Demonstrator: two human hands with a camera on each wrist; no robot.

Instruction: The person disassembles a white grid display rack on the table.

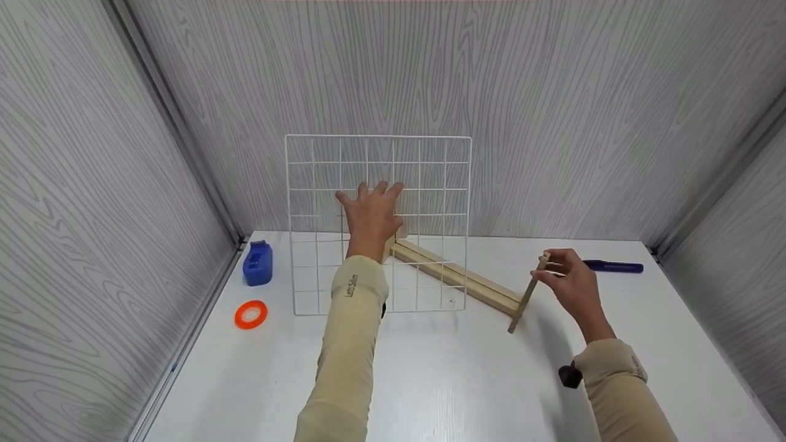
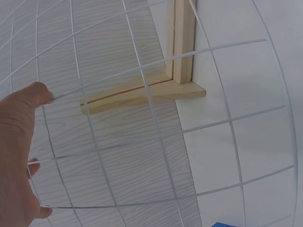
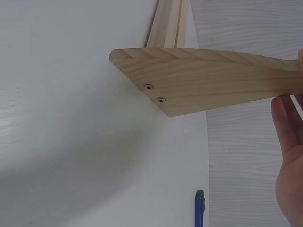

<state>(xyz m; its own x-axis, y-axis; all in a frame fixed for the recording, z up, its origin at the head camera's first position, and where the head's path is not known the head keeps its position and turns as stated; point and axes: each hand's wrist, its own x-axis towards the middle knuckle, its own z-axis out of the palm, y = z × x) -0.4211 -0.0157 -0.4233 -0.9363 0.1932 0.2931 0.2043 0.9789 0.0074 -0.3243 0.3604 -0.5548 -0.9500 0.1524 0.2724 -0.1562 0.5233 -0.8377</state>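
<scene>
**Wire grid held upright, wooden frame gripped by its end piece**

Head view: on the white table [image 1: 442, 380], a white wire grid [image 1: 377, 224] standing on its lower edge, kept upright by the left hand [image 1: 370, 216] laid flat against it, fingers straight and spread, nothing clasped. Behind and to the right, a wooden frame [image 1: 457, 277] of long grooved rails lying across the table, its near crosspiece pinched at the top by the right hand [image 1: 571, 282], fingers curled round the wood. Off to the side: a blue bottle [image 1: 258, 263], an orange tape roll [image 1: 250, 314], a blue marker [image 1: 613, 266].

Left wrist view: thin wires crossing the picture, the left hand [image 2: 19, 156] resting on them, fingertips hooked slightly at the crossings. Beyond the mesh, the far end of the wooden frame [image 2: 180, 56], footed by a short crosspiece.

Right wrist view: the tapered end piece of the wooden frame [image 3: 208, 80] with two screw heads, fingers [image 3: 289, 142] just beneath, the blue marker [image 3: 200, 208] below.

Judged from this: grid light, springy, prone to tipping and sliding on the smooth top — best taken by the outer rim wire or a crossing. Frame stiff, light, long enough to swing; firmer held on the rails near the middle than by the thin screwed end.
</scene>
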